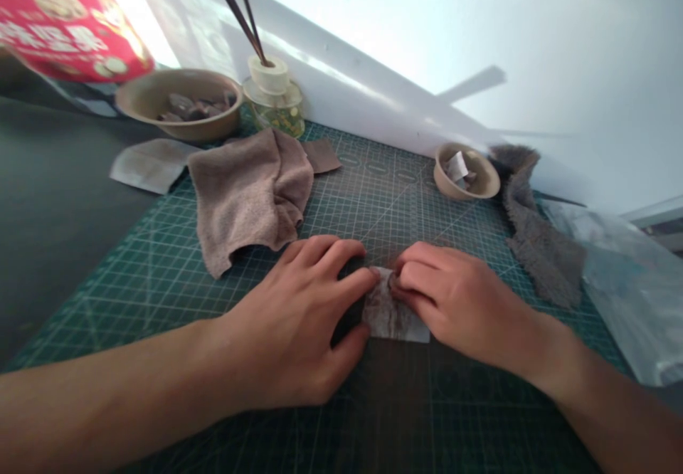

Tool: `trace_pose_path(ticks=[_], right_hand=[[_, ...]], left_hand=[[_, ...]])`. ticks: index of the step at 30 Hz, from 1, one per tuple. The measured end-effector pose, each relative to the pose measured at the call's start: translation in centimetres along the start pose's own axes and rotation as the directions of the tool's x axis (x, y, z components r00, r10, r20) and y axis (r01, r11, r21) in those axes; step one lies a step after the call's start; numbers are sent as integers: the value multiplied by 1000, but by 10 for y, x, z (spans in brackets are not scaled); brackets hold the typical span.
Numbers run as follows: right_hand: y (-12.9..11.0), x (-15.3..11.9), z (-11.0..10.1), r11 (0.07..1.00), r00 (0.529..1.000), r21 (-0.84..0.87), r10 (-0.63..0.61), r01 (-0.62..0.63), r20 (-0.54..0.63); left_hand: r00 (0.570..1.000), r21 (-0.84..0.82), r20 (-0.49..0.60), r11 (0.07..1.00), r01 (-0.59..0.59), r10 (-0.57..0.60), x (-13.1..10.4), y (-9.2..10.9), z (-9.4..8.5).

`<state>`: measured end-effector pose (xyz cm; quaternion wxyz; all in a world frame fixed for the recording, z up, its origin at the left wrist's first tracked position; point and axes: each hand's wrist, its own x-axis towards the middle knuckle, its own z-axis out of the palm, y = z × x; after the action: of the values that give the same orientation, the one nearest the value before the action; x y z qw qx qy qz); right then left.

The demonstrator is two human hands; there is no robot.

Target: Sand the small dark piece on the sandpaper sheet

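A small whitish sheet with brown smears [392, 324], which looks like used sandpaper, lies flat on the green cutting mat [368, 211]. My left hand [314, 310] rests at its left side, fingers spread, with the index finger and thumb touching its edge. On the sheet's upper right, my right hand [453, 292] is closed in a pinch. Something small and dark seems to be between its fingertips, mostly hidden by them. A crumpled brownish cloth [248, 193] lies just beyond my left hand.
At the back left stand a bowl of small stone-like pieces [178, 125] and a reed diffuser [274, 97]. A smaller bowl [464, 186] sits back right, beside a grey fuzzy cloth [544, 253] and a clear plastic bag [640, 296]. A white wall [560, 54] bounds the back.
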<state>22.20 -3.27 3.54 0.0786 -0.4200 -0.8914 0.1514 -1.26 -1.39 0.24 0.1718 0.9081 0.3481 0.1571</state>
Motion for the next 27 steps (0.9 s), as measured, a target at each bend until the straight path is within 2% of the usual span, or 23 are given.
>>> trace_pose_path(ticks=[2, 4, 6, 8, 10, 12, 14, 16, 17, 19, 21, 22, 24, 26, 27], right_hand=[[2, -2, -3, 999, 995, 42, -15, 11, 103], [3, -3, -4, 991, 985, 99, -100, 86, 143], [4, -3, -2, 992, 993, 87, -102, 96, 62], [6, -2, -1, 999, 1000, 41, -22, 23, -18], [7, -1, 0, 999, 1000, 31, 8, -9, 16], [5, -1, 2, 997, 996, 62, -56, 52, 68], [3, 0, 5, 991, 993, 70, -113, 111, 17], [3, 0, 6, 997, 994, 31, -71, 74, -86], [3, 0, 6, 999, 994, 10, -38, 39, -102], [4, -1, 2, 1000, 1000, 0, -12, 12, -27], [3, -4, -1, 997, 993, 49, -68, 63, 99], [2, -5, -1, 992, 987, 80, -109, 99, 122], [2, -6, 1, 987, 989, 101, -135, 128, 65], [4, -5, 2, 996, 997, 58, -73, 74, -24], [6, -4, 2, 999, 999, 33, -34, 35, -32]], left_hand=[[1000, -2, 3, 1000, 5, -5, 0, 0, 0], [1000, -8, 2, 1000, 6, -6, 0, 1, 0], [1000, -13, 8, 1000, 12, -12, 0, 1, 0], [1000, -15, 9, 1000, 15, -15, 0, 2, -1], [1000, -15, 6, 1000, 17, -17, -1, 2, -2], [1000, -15, 10, 1000, 19, -19, -1, 2, -2], [1000, -15, 17, 1000, 18, -18, -1, 2, -2], [1000, -13, 21, 1000, 18, -18, -1, 2, -2], [1000, -12, 21, 1000, 20, -19, -1, 2, -2], [999, -16, 24, 999, 27, -27, -1, 2, -3], [999, -24, 33, 999, 35, -34, -1, 3, -4], [999, -29, 38, 999, 36, -35, 0, 3, -4], [998, -34, 48, 999, 36, -34, 0, 4, -5], [998, -32, 53, 999, 35, -33, 0, 4, -6], [998, -31, 54, 999, 37, -35, 0, 4, -6]])
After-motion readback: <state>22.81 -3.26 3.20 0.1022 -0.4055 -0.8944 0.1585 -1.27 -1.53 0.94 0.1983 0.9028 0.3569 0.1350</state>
